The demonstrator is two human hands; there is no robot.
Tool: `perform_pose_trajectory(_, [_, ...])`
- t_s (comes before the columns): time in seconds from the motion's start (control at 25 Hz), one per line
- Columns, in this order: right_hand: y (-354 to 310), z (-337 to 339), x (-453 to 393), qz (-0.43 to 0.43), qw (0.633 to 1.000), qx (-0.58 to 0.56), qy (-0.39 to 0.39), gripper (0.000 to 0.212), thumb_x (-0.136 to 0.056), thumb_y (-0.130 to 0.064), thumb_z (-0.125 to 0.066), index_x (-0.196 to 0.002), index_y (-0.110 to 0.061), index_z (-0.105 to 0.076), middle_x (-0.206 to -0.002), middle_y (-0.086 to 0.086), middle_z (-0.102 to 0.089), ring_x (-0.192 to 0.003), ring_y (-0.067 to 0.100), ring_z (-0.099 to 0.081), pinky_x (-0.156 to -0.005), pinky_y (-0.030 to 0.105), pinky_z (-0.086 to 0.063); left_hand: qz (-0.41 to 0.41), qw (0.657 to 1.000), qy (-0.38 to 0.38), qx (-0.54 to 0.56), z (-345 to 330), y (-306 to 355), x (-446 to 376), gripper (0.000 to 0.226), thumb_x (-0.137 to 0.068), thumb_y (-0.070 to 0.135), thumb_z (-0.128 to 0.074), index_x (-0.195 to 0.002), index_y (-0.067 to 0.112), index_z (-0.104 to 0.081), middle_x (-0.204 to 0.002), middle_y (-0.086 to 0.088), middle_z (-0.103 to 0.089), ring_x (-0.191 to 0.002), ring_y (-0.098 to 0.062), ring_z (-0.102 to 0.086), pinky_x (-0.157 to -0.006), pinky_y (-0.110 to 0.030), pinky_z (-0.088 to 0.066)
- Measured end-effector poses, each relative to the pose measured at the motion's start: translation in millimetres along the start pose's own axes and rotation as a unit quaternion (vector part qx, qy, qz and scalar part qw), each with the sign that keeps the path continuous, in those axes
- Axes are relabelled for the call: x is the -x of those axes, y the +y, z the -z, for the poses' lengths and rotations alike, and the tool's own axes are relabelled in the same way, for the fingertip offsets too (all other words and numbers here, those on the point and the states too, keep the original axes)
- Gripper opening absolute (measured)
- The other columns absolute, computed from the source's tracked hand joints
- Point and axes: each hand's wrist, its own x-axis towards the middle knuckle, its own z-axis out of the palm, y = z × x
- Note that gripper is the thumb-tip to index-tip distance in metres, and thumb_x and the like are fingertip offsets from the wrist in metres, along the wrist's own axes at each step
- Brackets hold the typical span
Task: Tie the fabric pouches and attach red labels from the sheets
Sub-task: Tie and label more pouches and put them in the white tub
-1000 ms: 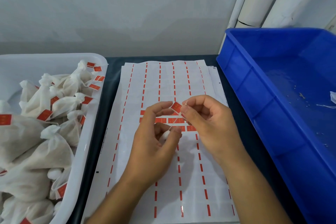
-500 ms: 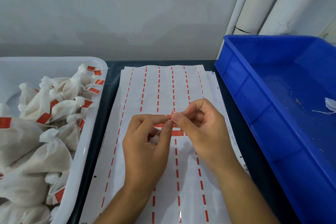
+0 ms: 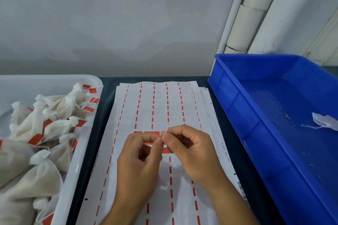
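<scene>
Small packing workshop, shown by label sheets (image 3: 155,107) laid on a dark tabletop (image 3: 108,86), white tray (image 3: 76,166) of tagged pouches (image 3: 54,126) left of the sheets, blue crate (image 3: 247,115) right, bare wall and pipes (image 3: 252,9) behind.

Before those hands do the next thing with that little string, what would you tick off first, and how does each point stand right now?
1. String pinched by left hand and right hand: ok.
2. Red label folded on the string: cannot tell, fingertips hide it.
3. Pouch held in the left hand's grip: cannot tell, hidden.
4. Label sheet has labels left: ok, some red ones beside the fingers.
5. White tray has space for another pouch: ok.
6. Blue bin holds another pouch: ok, one at the right.
</scene>
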Motion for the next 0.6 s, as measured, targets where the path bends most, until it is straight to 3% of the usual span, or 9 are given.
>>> perform_pose_trajectory(0.16, [-0.3, -1.1, 0.3, 0.022, 0.999, -0.013, 0.027, 0.006, -0.100, -0.028, -0.068, -0.097, -0.028, -0.073, -0.093, -0.006, -0.075, -0.092, 0.023, -0.073, -0.080, 0.040, -0.063, 0.015, 0.996, -0.074, 0.037, 0.1, 1.1, 3.0, 0.016, -0.090, 0.036, -0.070, -0.103, 0.039, -0.062, -0.098, 0.013, -0.069, -0.082, -0.018, -0.070, -0.067, -0.022, -0.057])
perform_pose_trajectory(0.28, [-0.8, -0.3, -0.3, 0.035, 0.998, 0.010, 0.048, 0.009, -0.099, -0.023, -0.068, -0.093, -0.028, -0.073, -0.090, -0.007, -0.072, -0.087, 0.020, -0.072, -0.074, 0.028, -0.059, -0.003, 0.995, -0.094, -0.016, -0.4, -3.2, 2.8, 0.038, -0.090, 0.014, -0.076, -0.112, 0.040, -0.058, -0.104, 0.021, -0.065, -0.088, -0.015, -0.067, -0.071, -0.020, -0.056])
perform_pose_trajectory(0.4, [-2.2, 0.9, -0.3, 0.042, 0.996, 0.027, 0.069, 0.010, -0.099, -0.026, -0.069, -0.091, -0.030, -0.073, -0.089, -0.009, -0.073, -0.086, 0.015, -0.072, -0.069, 0.017, -0.056, -0.009, 0.995, -0.092, -0.033, -1.8, -5.7, 3.1, 0.041, -0.090, 0.010, -0.076, -0.114, 0.038, -0.058, -0.106, 0.024, -0.064, -0.095, -0.010, -0.066, -0.074, -0.017, -0.055])
perform_pose_trajectory(0.48, [-5.2, -2.8, -2.7, 0.025, 0.998, 0.010, 0.063, 0.006, -0.095, -0.035, -0.068, -0.092, -0.034, -0.073, -0.091, -0.010, -0.074, -0.088, 0.015, -0.073, -0.071, 0.023, -0.061, -0.002, 0.995, -0.089, -0.034, -1.5, -8.3, 1.7, 0.039, -0.091, 0.011, -0.075, -0.114, 0.037, -0.058, -0.107, 0.025, -0.065, -0.104, -0.005, -0.065, -0.085, -0.017, -0.055])
perform_pose_trajectory(0.6, [-11.2, -12.9, -9.7, 0.024, 0.999, 0.031, 0.037, 0.004, -0.096, -0.037, -0.065, -0.095, -0.039, -0.069, -0.097, -0.012, -0.071, -0.093, 0.016, -0.072, -0.076, 0.035, -0.064, 0.005, 0.996, -0.077, -0.035, 0.0, -13.7, -3.5, 0.031, -0.093, 0.021, -0.074, -0.117, 0.034, -0.059, -0.109, 0.020, -0.067, -0.107, -0.007, -0.066, -0.095, -0.027, -0.057])
